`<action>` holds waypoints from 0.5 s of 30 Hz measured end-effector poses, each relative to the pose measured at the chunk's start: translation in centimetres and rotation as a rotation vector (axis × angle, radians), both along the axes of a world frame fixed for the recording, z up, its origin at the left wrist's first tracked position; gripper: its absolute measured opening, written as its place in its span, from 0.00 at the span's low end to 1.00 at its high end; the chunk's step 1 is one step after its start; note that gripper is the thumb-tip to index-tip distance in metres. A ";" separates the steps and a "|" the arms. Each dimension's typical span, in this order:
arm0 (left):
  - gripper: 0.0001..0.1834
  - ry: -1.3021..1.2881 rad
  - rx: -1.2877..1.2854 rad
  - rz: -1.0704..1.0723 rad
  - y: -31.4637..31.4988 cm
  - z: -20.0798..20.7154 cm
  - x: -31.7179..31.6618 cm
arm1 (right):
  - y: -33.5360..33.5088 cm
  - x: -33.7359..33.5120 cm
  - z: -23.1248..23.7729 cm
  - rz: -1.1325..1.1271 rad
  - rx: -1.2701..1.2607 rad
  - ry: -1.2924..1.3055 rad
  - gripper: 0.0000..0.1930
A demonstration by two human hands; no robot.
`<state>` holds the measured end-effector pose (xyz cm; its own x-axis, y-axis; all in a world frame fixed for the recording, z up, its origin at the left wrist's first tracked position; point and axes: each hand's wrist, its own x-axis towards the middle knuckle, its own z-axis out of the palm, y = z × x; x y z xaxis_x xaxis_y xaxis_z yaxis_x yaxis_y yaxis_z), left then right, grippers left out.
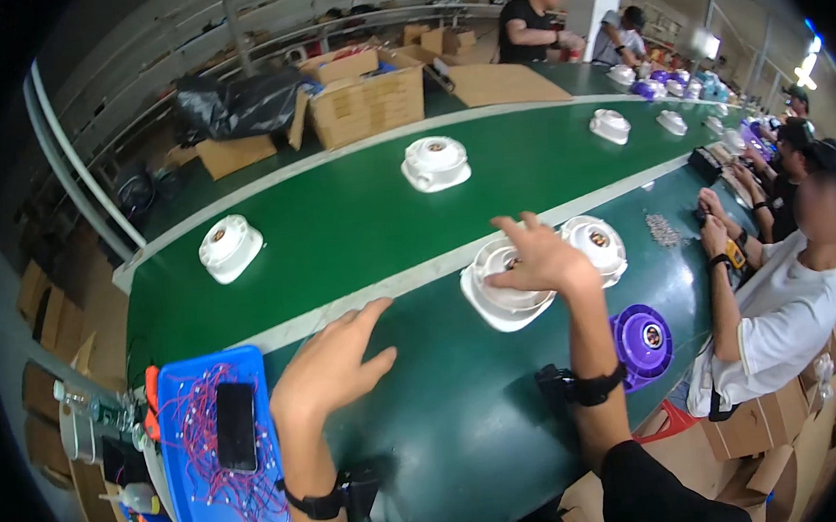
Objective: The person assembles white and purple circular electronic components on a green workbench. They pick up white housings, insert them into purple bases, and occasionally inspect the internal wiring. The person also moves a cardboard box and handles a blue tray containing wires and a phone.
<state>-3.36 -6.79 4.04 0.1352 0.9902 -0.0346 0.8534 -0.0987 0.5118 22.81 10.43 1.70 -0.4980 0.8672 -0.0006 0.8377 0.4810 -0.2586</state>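
Observation:
My right hand (pixel 550 259) reaches over a white plastic housing (pixel 500 315) on the green table, fingers and thumb spread apart. Whether the fingertips touch it I cannot tell; the hand hides part of its top. A second white housing (pixel 602 267) sits just right of it, with a copper-coloured part in its centre. To the left, my left hand (pixel 327 367) hovers over the table near the belt's edge, fingers stretched out and holding nothing. A purple round housing (pixel 645 345) lies beyond my right forearm.
A blue tray (pixel 211 358) at left holds pink and purple wires (pixel 193 423) and a dark phone (pixel 237 425). White housings (pixel 436 162) stand along the green belt (pixel 339 223). Small metal parts (pixel 663 230) lie near a seated co-worker (pixel 774 297). Cardboard boxes (pixel 365 101) stand behind.

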 end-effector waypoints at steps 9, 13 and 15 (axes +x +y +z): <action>0.34 -0.087 -0.003 -0.065 -1.4 1.6 0.6 | 3.0 -0.7 -4.7 -0.035 -0.311 -0.044 0.67; 0.34 -0.091 -0.013 -0.066 -1.6 1.6 0.4 | 1.8 -2.3 -3.8 0.071 -0.331 0.015 0.67; 0.33 -0.093 -0.020 -0.047 -1.6 1.8 0.4 | 1.2 -3.1 -3.6 0.129 -0.352 -0.005 0.66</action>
